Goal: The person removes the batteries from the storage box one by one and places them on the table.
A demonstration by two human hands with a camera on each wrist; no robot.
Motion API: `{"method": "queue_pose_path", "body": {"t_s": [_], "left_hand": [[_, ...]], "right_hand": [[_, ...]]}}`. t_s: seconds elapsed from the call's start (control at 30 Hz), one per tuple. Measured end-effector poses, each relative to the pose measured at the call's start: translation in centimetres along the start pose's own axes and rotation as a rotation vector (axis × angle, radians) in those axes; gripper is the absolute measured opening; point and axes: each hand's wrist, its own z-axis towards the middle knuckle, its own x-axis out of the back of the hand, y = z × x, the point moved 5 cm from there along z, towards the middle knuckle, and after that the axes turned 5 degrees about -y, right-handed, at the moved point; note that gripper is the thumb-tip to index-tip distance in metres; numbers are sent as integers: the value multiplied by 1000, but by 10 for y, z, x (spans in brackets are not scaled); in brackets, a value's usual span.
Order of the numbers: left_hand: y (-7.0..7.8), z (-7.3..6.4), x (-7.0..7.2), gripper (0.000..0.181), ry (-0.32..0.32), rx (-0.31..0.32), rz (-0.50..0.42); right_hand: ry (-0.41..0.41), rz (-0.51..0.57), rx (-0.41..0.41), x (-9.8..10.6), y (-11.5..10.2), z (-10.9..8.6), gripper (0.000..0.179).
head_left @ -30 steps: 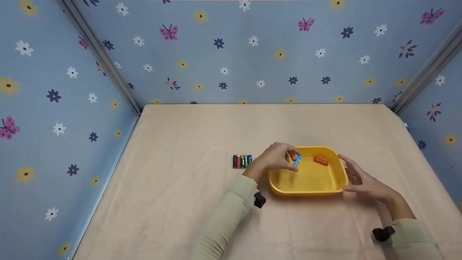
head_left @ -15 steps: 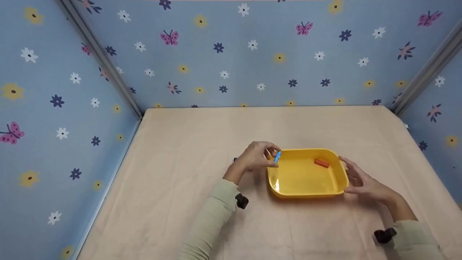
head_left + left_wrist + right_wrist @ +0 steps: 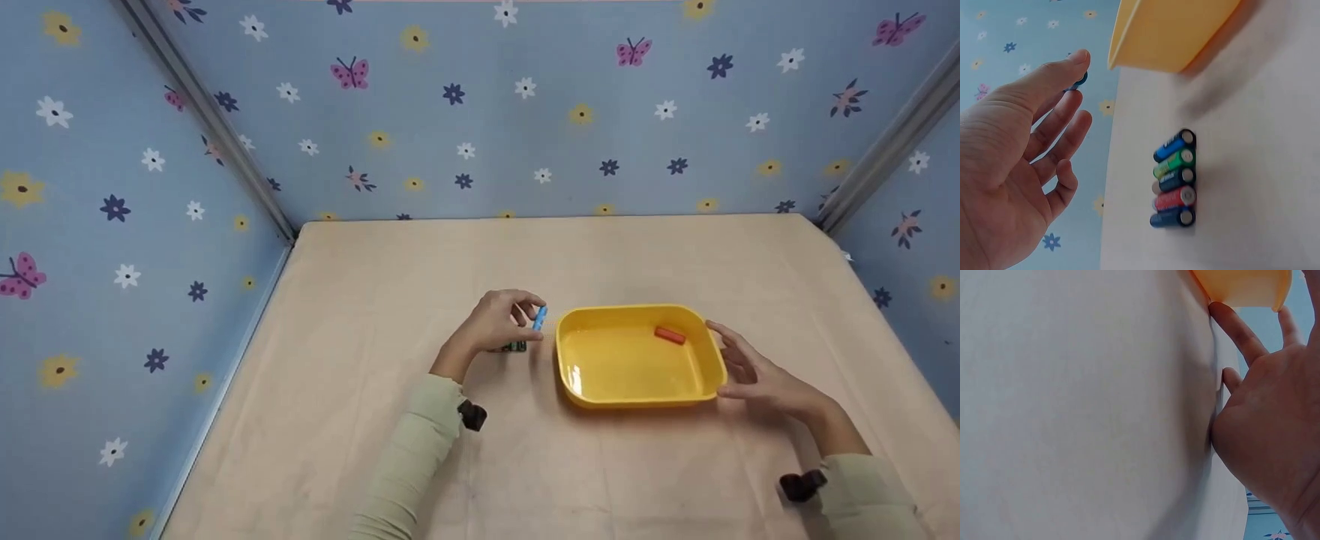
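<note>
My left hand (image 3: 491,322) pinches a light blue battery (image 3: 540,318) between thumb and fingertips, a little left of the yellow tub (image 3: 634,367). In the left wrist view, the thumb hides most of that battery (image 3: 1078,82). Below the hand, a row of several batteries (image 3: 1175,198) lies side by side on the table, in dark blue, red, green and blue. The hand covers most of this row in the head view. A red battery (image 3: 670,335) lies inside the tub near its back right corner. My right hand (image 3: 765,382) has its fingers spread against the tub's right side.
A beige cloth (image 3: 337,360) covers the table. Blue flowered panels (image 3: 480,112) stand behind and at both sides, with grey posts in the corners. Each wrist carries a small black camera (image 3: 472,415).
My left hand has moved left with the light blue battery, from over the tub to above the battery row. My right hand stays at the tub's right side.
</note>
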Motion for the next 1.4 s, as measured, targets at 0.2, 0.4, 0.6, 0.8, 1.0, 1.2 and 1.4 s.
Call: {"method": "queue_pose_path", "body": {"t_s": [0.2, 0.4, 0.6, 0.8, 1.0, 1.2, 1.4], "left_hand": [[-19, -13, 14, 50, 33, 29, -13], [-37, -26, 29, 51, 72, 45, -1], [-49, -34, 37, 51, 98, 62, -25], [-58, -35, 36, 51, 116, 54, -48], [-74, -37, 27, 49, 139, 115, -87], [-87, -38, 21, 48, 209, 186, -144], [-97, -38, 13, 49, 254, 231, -151]], "right_hand": [[-11, 8, 12, -1, -1, 1, 108], [-7, 24, 13, -1, 0, -2, 108], [-8, 29, -13, -1, -1, -2, 110], [-8, -2, -17, 2, 0, 0, 109], [-14, -4, -32, 2, 0, 0, 110], [-22, 21, -28, 0, 0, 1, 111], [-16, 37, -34, 0, 1, 1, 111]]}}
